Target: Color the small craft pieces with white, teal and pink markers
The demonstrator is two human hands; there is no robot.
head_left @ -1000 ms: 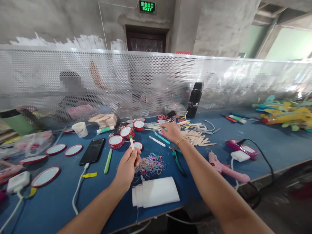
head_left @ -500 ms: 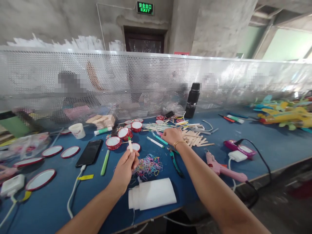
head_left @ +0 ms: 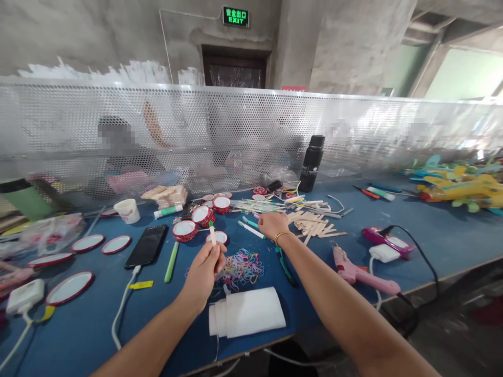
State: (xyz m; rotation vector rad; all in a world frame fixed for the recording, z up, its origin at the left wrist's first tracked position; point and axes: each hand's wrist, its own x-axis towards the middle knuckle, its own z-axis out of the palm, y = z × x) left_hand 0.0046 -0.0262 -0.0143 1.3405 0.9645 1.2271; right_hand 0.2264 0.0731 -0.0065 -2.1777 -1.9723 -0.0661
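In my left hand (head_left: 204,269) a flat wooden craft stick (head_left: 212,233) with a green tip stands upright, pinched between thumb and fingers. My right hand (head_left: 273,226) is closed among the pens, beside the heap of bare wooden sticks (head_left: 314,224). Its fingertips are mostly hidden, so whatever they grip cannot be made out. A teal pen (head_left: 250,222) and a white marker (head_left: 252,230) lie just left of it. Under my right wrist are teal-handled pliers (head_left: 286,267). Colourful small rubber bands (head_left: 244,267) are piled between my forearms.
Red-rimmed round discs (head_left: 185,229) are stacked ahead of my left hand. A white cloth roll (head_left: 251,312) lies near the table edge. To the left is a phone (head_left: 146,246) on a cable; to the right, a pink glue gun (head_left: 359,272). A black bottle (head_left: 312,165) stands behind.
My right hand has shifted slightly left and towards me over the pens. My left hand still holds the green-tipped stick in much the same place. The view has moved a little.
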